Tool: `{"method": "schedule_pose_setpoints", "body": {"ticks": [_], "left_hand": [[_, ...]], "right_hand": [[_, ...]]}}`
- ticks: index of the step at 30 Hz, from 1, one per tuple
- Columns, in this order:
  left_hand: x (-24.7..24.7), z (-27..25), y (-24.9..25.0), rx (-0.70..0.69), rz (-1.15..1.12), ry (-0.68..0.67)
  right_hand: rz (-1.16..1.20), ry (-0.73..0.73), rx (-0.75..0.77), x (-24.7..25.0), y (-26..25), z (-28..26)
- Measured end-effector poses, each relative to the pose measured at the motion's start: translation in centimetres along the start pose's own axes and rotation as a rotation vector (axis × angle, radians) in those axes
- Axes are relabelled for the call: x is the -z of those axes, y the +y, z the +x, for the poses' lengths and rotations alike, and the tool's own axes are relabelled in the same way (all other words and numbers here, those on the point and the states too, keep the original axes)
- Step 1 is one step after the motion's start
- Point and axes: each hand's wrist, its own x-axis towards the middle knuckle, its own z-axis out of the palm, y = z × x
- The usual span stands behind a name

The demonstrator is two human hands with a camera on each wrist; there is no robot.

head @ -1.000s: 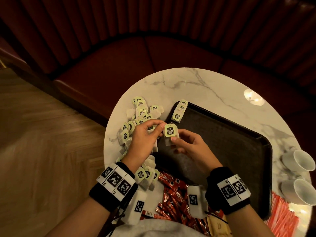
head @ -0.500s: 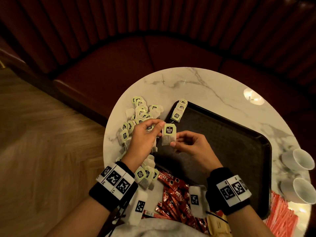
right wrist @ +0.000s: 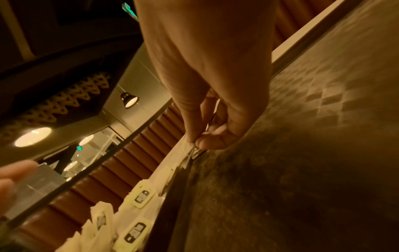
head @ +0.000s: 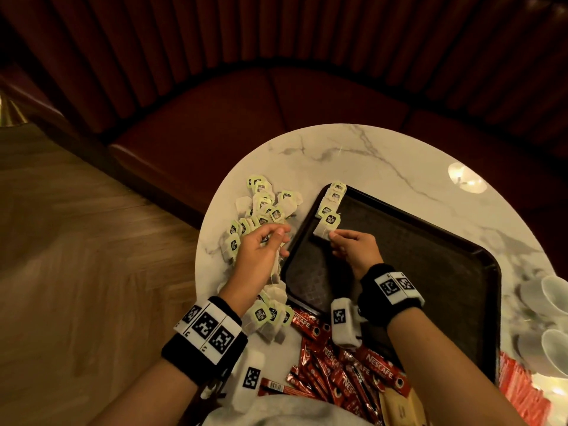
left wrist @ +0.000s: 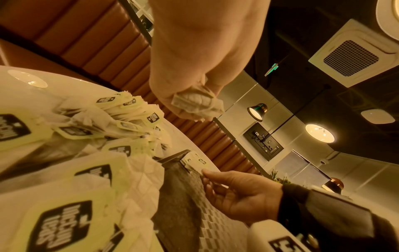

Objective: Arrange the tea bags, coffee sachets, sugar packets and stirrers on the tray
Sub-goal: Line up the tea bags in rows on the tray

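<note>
The black tray (head: 424, 259) lies on the marble table (head: 384, 155). A short row of tea bags (head: 334, 196) with green tags lines its far left edge. My right hand (head: 332, 235) pinches a tea bag (head: 328, 225) and holds it down on the tray just below that row; the right wrist view shows thumb and forefinger (right wrist: 195, 143) nipping its edge. My left hand (head: 278, 236) hovers over the loose tea bag pile (head: 261, 207) left of the tray, its fingers curled round a crumpled tea bag (left wrist: 195, 104).
More tea bags (head: 270, 315) lie near my left wrist. Red coffee sachets (head: 344, 364) spread along the table's near edge, with brown packets (head: 399, 407) beside them. Red sticks (head: 522, 392) lie at the near right. Two white cups (head: 553, 348) stand right of the tray.
My right hand carried the tea bag from between both hands forward onto the tray's left edge, below the row. My left hand let go of it and stayed over the pile.
</note>
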Motion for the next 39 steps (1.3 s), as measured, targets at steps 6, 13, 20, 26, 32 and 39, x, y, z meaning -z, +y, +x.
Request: {"method": "schedule_pose_setpoints", "body": {"ticks": [6, 13, 20, 26, 32, 39], "left_hand": [[0.4, -0.1, -0.3, 0.04, -0.003, -0.028], [0.7, -0.3, -0.7, 0.002, 0.054, -0.05], [0.5, -0.2, -0.8, 0.038, 0.075, -0.072], [0.7, -0.2, -0.9, 0.042, 0.07, -0.069], [0.5, -0.3, -0.8, 0.103, 0.005, -0.056], [0.1, -0.3, 0.7, 0.128, -0.314, -0.011]], "right_hand": [[-0.086, 0.007, -0.021, -1.5, -0.2, 2.8], [-0.083, 0.091, -0.08, -1.9, 0.7, 4.8], [0.029, 0.088, -0.083, -1.8, 0.8, 4.8], [0.064, 0.154, -0.113, -1.8, 0.7, 4.7], [-0.04, 0.097, -0.075, -1.2, 0.2, 4.6], [-0.176, -0.077, 0.07, -1.1, -2.3, -2.7]]}}
